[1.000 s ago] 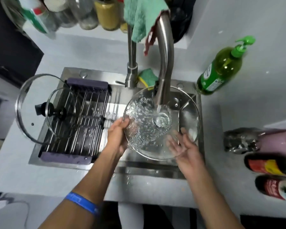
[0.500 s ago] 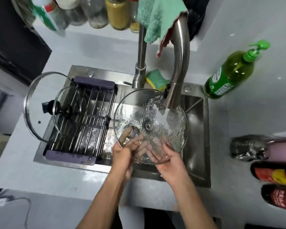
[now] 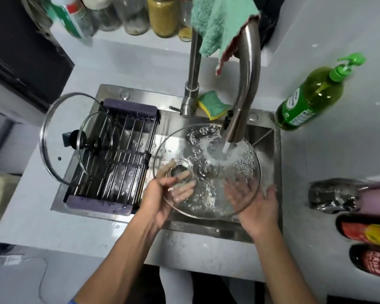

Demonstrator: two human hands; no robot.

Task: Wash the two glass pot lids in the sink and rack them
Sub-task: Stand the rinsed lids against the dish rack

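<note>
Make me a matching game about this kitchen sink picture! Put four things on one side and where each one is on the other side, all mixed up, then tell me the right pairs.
Things:
1. Glass lid being washed
2. Sponge
3. Green soap bottle
4. Green cloth

Places:
A. Draped over the top of the tap
B. Standing on the counter to the right of the sink
C. Held in both hands under the running water
D. On the sink's back edge, beside the base of the tap

Right pairs: 1-C, 2-D, 3-B, 4-A
</note>
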